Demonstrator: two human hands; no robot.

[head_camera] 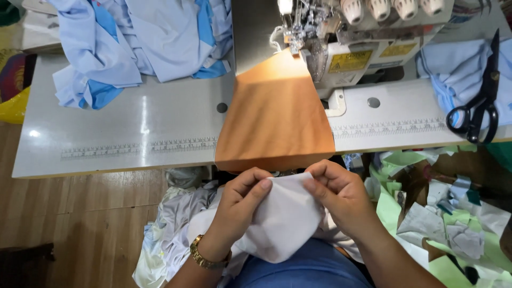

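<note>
A plain white cloth piece [282, 218] is showing between the left hand [242, 200] and the right hand [336, 189], with a gold watch [205, 257] gleaming on the left wrist. A flat orange fabric [274, 117] is glowing under the cream sewing machine [362, 42], which is wearing yellow labels. Pale blue garments [138, 42] with brighter blue panels are lying on the pale grey table [133, 122]. Black scissors [480, 104] are resting on light blue cloth [458, 74]. Green, white and brown scraps [442, 213] are showing to the right, and the floor [69, 213] is looking brown and wood-grained.
</note>
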